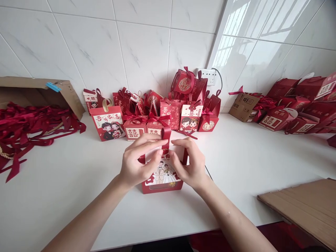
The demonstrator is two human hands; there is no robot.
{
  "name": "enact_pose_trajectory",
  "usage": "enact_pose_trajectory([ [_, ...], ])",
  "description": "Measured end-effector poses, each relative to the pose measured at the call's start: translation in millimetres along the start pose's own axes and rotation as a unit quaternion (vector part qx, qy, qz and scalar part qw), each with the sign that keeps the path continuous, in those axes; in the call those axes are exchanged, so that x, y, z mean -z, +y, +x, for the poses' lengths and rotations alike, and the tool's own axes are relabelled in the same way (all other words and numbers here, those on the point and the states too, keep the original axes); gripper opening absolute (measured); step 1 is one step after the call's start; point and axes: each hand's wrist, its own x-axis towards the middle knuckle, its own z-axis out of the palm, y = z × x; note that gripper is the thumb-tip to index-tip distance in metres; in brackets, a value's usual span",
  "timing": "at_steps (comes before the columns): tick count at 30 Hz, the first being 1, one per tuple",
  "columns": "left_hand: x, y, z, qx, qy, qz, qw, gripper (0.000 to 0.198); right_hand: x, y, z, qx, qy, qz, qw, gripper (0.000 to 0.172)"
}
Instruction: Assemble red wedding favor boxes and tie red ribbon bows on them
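A red gift box stands upright in front of me on the white table, its white front panel printed with a cartoon bride and groom. A dark red ribbon loop rises from the middle of its top. From the left, my left hand pinches the box's upper part beside the ribbon, thumb in front and fingers behind. My right hand grips the upper edge on the other side the same way, its fingertips close to the ribbon. Both hands cover the box's upper corners.
Finished-looking red boxes, including a couple-printed box, line the tiled wall. A cardboard carton with red ribbons lies left. More red boxes are piled right. A cardboard sheet overhangs the front right; a power strip is behind.
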Motion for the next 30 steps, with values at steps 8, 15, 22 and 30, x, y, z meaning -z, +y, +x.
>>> enact_pose_trajectory([
  [8,-2.4,5.6,0.2,0.040,0.004,-0.017,0.999,0.025,0.0,-1.3,-0.6,-0.033,-0.002,-0.021,0.999,0.007],
  [15,-2.7,8.9,1.3,0.066,-0.004,-0.049,0.997,0.022,2.0,-4.7,2.3,-0.050,-0.007,-0.012,0.999,0.004],
  [22,-0.4,9.7,1.7,0.074,-0.013,-0.055,0.996,0.018,4.6,-6.1,4.2,-0.057,-0.017,-0.005,0.998,0.004],
  [30,-4.3,7.4,-0.6,0.164,-0.005,-0.113,0.980,0.043,7.0,-6.6,5.1,-0.066,-0.027,0.019,0.997,0.009],
])
